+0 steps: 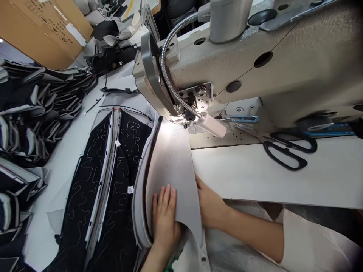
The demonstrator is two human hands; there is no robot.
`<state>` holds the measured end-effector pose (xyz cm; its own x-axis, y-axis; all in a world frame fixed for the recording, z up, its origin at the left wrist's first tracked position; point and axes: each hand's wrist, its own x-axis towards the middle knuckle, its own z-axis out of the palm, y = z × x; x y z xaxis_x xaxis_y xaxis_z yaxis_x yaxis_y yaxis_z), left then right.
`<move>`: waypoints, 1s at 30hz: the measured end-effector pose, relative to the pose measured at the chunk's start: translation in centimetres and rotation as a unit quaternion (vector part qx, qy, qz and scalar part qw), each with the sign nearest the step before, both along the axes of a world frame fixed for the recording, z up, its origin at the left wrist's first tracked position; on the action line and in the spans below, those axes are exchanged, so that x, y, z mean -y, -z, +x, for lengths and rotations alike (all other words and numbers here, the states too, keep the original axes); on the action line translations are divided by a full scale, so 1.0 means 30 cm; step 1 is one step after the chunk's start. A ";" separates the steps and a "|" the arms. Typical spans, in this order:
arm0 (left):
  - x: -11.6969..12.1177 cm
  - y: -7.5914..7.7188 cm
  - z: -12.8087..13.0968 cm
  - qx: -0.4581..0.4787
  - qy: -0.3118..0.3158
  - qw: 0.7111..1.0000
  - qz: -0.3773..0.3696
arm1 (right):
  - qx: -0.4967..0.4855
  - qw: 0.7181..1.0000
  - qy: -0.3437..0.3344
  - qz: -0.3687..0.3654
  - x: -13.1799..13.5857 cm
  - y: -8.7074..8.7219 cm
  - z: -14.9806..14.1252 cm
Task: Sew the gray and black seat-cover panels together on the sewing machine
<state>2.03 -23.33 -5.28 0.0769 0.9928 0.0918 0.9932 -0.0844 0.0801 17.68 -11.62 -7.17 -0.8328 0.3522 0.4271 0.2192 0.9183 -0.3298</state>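
A light grey fabric panel (172, 158) lies with its far end under the needle area of a sewing machine (187, 119). My left hand (164, 217) rests on the panel's near left part, fingers stretched out flat over it. At the panel's right edge, my right hand (211, 206) grips the fabric, its fingers mostly hidden beneath. Curving along the panel's left side is a layered grey padded edge (141, 196). It borders a black cover piece (76, 196) with wavy stitched wire lines and a pale seam strip down its middle.
Black-handled scissors (286, 149) and blue thread snips (244, 118) lie by the machine base. A lamp (211, 124) on a flexible metal neck shines on the needle area. Stacked black and grey pieces (36, 109) fill the left, before a cardboard box (45, 32).
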 end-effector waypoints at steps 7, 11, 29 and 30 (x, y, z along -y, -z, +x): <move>-0.096 -0.039 -0.156 -0.008 0.047 0.999 -0.002 | 0.017 0.998 0.031 0.056 0.014 -0.035 0.014; -0.111 -0.058 -0.134 0.028 0.039 0.999 -0.024 | 0.009 0.997 0.054 0.059 0.050 -0.032 0.008; -0.340 -0.064 -0.096 0.022 0.116 0.991 -0.056 | -0.007 0.989 0.039 0.144 -0.008 -0.048 0.020; -0.355 -0.067 -0.098 0.018 0.116 0.991 -0.057 | -0.003 0.989 0.037 0.141 -0.010 -0.046 0.025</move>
